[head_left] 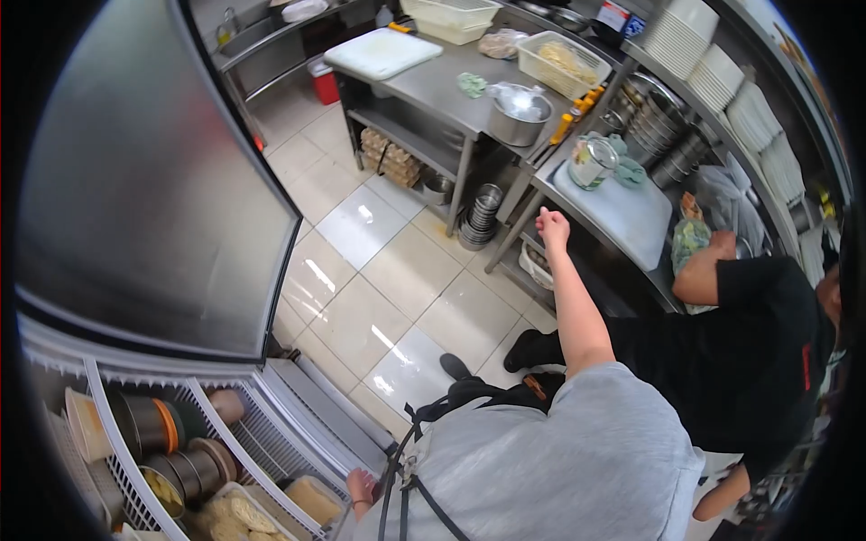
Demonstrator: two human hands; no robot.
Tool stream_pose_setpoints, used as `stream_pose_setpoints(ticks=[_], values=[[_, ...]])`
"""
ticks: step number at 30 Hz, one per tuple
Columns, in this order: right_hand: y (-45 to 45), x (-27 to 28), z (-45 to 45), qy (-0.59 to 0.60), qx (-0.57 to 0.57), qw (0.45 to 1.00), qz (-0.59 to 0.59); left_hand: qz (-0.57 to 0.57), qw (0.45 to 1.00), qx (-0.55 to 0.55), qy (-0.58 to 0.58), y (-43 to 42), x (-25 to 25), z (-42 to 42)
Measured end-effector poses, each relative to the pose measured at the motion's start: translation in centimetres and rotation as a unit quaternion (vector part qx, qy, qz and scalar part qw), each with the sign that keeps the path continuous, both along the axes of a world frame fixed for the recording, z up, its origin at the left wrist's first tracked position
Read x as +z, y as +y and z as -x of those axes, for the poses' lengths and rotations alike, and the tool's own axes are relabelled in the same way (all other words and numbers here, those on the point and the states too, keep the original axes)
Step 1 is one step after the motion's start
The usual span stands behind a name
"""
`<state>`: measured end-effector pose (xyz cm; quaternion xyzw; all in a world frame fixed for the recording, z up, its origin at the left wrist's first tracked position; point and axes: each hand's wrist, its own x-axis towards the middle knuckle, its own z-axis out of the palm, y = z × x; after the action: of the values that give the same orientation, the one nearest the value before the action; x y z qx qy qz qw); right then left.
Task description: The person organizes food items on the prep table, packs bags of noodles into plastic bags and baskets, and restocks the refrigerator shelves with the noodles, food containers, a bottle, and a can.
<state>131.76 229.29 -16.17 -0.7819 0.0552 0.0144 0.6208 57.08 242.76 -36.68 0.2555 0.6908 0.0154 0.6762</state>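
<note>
My right hand is stretched out over the tiled floor with its fingers curled in, and nothing shows in it. It is close to the edge of the steel table that holds a white cutting board and an open tin can. My left hand hangs low at my side, its fingers partly apart and holding nothing I can see. Beside it is the open refrigerator, with pots and tubs on white wire racks. The refrigerator door stands wide open on the left.
A co-worker in black stands close on my right, reaching toward a bag of greens. Ahead is a steel table with a metal pot and a basket. Stacked bowls line the right shelf.
</note>
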Motion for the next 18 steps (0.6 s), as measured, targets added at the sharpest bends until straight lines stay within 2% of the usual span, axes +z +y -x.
stream_pose_setpoints(ticks=[2, 4, 6, 8, 9, 11, 12, 13, 14, 15, 16, 18], values=[[-3.1, -1.8, -4.0, -0.115, -0.051, 0.989, 0.077, -0.015, 0.999, -0.034, 0.014, 0.4, 0.5, -0.6], [-3.6, 2.7, -5.5, -0.166, -0.127, 0.949, 0.238, -0.038, 0.997, -0.053, 0.032, 0.4, 0.9, -1.2], [-4.1, 6.0, -8.3, -0.242, -0.167, 0.900, 0.322, -0.064, 0.995, -0.053, 0.048, 0.7, 2.7, -2.2], [-3.7, 10.5, -10.3, -0.181, -0.180, 0.892, 0.373, -0.063, 0.993, -0.095, 0.012, 2.1, 4.8, -3.0], [-3.9, 11.2, -11.8, -0.143, -0.167, 0.897, 0.383, -0.087, 0.988, -0.123, 0.045, 2.5, 4.5, -3.0], [-3.6, 12.9, -14.7, -0.069, -0.137, 0.902, 0.404, -0.100, 0.991, -0.081, 0.048, 3.2, 4.7, -3.3], [-5.3, 10.9, -18.7, -0.107, -0.059, 0.911, 0.393, -0.106, 0.992, -0.048, 0.051, 2.7, 4.8, -3.3], [-3.7, 14.3, -15.9, -0.043, -0.057, 0.899, 0.432, -0.126, 0.988, -0.062, 0.064, 2.7, 4.9, -3.3], [-4.0, 12.8, -18.2, -0.059, -0.056, 0.871, 0.484, -0.144, 0.984, -0.069, 0.082, 2.6, 5.0, -3.4], [-5.0, 11.1, -21.0, -0.030, -0.029, 0.874, 0.484, -0.181, 0.974, -0.091, 0.100, 2.3, 5.1, -3.7], [-4.8, 10.5, -21.9, -0.001, -0.038, 0.853, 0.520, -0.213, 0.963, -0.111, 0.125, 2.2, 6.0, -3.9], [-5.6, 10.0, -24.0, 0.032, -0.011, 0.855, 0.517, -0.253, 0.944, -0.133, 0.165, 1.5, 7.0, -4.8]])
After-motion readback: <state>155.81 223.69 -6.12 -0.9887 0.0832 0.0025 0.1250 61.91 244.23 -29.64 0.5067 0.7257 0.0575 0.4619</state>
